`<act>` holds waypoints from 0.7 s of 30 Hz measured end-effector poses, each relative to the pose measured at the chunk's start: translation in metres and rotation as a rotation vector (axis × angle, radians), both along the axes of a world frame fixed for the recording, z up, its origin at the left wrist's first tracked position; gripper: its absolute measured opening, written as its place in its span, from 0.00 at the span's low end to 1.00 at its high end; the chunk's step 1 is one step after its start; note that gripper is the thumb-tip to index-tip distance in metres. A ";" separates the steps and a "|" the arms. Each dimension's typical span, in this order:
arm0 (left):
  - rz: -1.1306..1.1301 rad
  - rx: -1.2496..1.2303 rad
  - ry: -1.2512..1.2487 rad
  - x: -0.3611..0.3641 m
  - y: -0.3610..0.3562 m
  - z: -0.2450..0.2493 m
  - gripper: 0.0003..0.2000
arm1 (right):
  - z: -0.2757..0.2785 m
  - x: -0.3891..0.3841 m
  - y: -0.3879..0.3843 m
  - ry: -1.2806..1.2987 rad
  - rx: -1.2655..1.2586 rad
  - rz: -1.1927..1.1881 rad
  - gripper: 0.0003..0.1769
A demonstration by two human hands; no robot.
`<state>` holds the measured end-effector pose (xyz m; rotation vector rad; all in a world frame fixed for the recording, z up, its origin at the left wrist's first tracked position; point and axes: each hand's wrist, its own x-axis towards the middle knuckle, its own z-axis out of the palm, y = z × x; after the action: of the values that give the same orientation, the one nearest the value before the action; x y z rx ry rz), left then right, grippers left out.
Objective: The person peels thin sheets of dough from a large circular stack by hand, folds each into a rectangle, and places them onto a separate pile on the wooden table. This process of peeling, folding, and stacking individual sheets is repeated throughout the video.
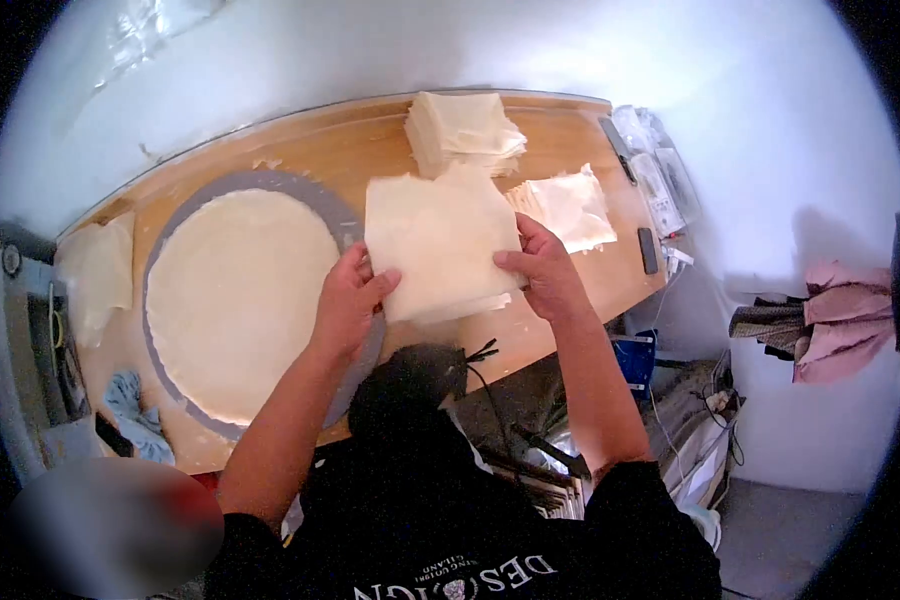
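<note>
Between my two hands is a stack of thin, pale, square dough sheets point(442, 245), raised a little off the wooden table. My left hand point(355, 290) grips its left edge, thumb on top and fingers beneath. My right hand point(542, 268) pinches the right edge in the same way. Just left of my left hand lies a large round dough sheet point(245, 305) on a grey round board point(163, 378). Beyond the held sheets stands a tall pile of square sheets point(465, 130). A smaller pile point(575, 208) rests by my right hand, partly hidden by the held sheets.
On the wooden table point(320, 150), more folded sheets point(100, 275) lie at the far left, with a blue cloth point(137, 415) nearer me. A dark phone-like object point(649, 250) and a power strip point(660, 190) are at the right end. Pink cloths point(845, 320) hang on the wall.
</note>
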<state>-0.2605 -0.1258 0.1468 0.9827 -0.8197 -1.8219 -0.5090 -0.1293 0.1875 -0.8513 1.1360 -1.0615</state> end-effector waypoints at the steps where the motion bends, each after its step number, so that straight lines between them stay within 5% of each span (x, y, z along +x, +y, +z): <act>1: -0.026 0.026 -0.049 -0.012 -0.006 -0.019 0.23 | -0.005 -0.012 0.001 0.041 -0.035 -0.034 0.28; 5: -0.057 0.033 -0.297 -0.054 -0.005 -0.121 0.22 | -0.109 -0.056 0.015 0.208 -0.011 -0.041 0.27; 8: -0.101 0.023 -0.468 -0.066 -0.004 -0.187 0.23 | -0.171 -0.069 0.023 0.582 0.151 -0.018 0.27; 11: 0.016 0.037 -0.428 -0.070 0.006 -0.173 0.23 | -0.179 -0.069 0.033 0.576 0.154 -0.088 0.27; 13: 0.076 -0.035 -0.609 -0.071 0.018 -0.129 0.24 | -0.155 -0.061 0.031 1.179 0.007 -0.055 0.26; 15: 0.158 -0.092 -0.792 -0.070 0.031 -0.107 0.24 | -0.135 -0.050 0.027 1.235 -0.182 -0.069 0.26; 17: -0.026 -0.805 -1.063 -0.061 0.050 -0.104 0.24 | -0.110 -0.021 0.023 1.289 -0.363 -0.051 0.24; 21: 0.022 -0.617 -1.032 -0.045 0.076 -0.114 0.24 | -0.125 0.030 0.017 1.141 -0.611 0.123 0.22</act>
<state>-0.3054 -0.0502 0.0326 1.4618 -1.8227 -0.8190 -0.4788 -0.1124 0.0623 -2.1450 1.6499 -0.7907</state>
